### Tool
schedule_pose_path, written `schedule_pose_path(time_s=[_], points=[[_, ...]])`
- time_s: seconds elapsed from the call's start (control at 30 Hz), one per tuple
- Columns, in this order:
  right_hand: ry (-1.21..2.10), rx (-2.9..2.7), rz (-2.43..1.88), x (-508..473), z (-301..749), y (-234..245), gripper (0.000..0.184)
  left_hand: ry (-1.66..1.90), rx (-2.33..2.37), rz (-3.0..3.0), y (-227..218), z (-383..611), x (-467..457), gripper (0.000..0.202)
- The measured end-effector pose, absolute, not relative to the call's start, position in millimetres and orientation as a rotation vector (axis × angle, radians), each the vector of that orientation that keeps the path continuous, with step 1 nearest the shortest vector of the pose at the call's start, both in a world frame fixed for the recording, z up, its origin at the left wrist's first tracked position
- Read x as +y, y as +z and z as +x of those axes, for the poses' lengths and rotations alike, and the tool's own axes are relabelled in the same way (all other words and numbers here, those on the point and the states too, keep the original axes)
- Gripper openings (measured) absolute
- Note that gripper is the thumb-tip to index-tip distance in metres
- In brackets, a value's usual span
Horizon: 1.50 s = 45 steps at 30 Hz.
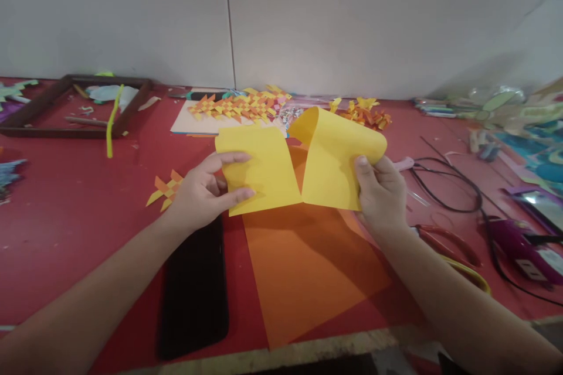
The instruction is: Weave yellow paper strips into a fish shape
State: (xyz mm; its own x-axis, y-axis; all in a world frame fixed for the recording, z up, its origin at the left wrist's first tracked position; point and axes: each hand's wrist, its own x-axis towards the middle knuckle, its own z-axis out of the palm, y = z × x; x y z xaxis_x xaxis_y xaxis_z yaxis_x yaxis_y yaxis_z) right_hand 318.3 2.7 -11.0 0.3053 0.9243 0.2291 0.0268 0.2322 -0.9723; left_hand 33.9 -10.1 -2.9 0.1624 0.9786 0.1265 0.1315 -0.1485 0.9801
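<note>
Left hand [203,192] and right hand [382,187] each pinch a side of the yellow paper [299,164], fingers clenched on it. It's split down the middle, held above the orange sheet [308,263] on the red surface [79,205].

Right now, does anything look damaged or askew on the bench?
Yes: the yellow sheet, pinched between left hand and right hand, is split from its top edge nearly to the bottom, and its right half curls over.

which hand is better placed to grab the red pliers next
Right, probably. The right hand pinches the yellow paper just beside the red pliers, which lie by its wrist. The left hand is across the sheet, near the black phone.
</note>
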Motion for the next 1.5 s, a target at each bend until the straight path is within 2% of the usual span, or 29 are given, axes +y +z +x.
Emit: schedule_pose_path(time_s=[0.57,0.67,0.73,0.83,0.93,1.03,1.17,1.23,1.37,1.5], points=[[0.778,-1.023,-1.148,7,326,-11,0.022,1.129,1.197,1.455,5,33,-14,0.052],[0.804,-0.948,-1.152,7,327,-4,0.024,0.959,1.205,1.452,13,38,-22,0.051],[0.855,-0.904,-1.159,3,326,2,0.026,0.699,1.225,1.441,17,42,-26,0.057],[1.011,-0.932,-1.174,-4,326,8,0.03,0.409,1.121,1.342,18,44,-28,0.072],[1.3,-1.039,-1.178,-12,327,7,0.037,0.337,1.062,1.322,17,41,-29,0.082],[1.611,-1.181,-1.133,-17,329,5,0.038,0.436,1.041,1.316,14,38,-29,0.08],[1.871,-1.383,-1.166,-17,331,4,0.038,0.709,0.856,1.029,7,41,-23,0.097],[1.885,-1.467,-1.252,-14,332,3,0.039,0.9,0.85,0.853,5,43,-17,0.09],[1.812,-1.489,-1.438,-9,332,0,0.038,1.238,1.11,0.651,3,40,-5,0.038],[1.648,-1.441,-1.528,-3,334,2,0.036,1.293,1.174,0.782,1,32,2,0.033]])
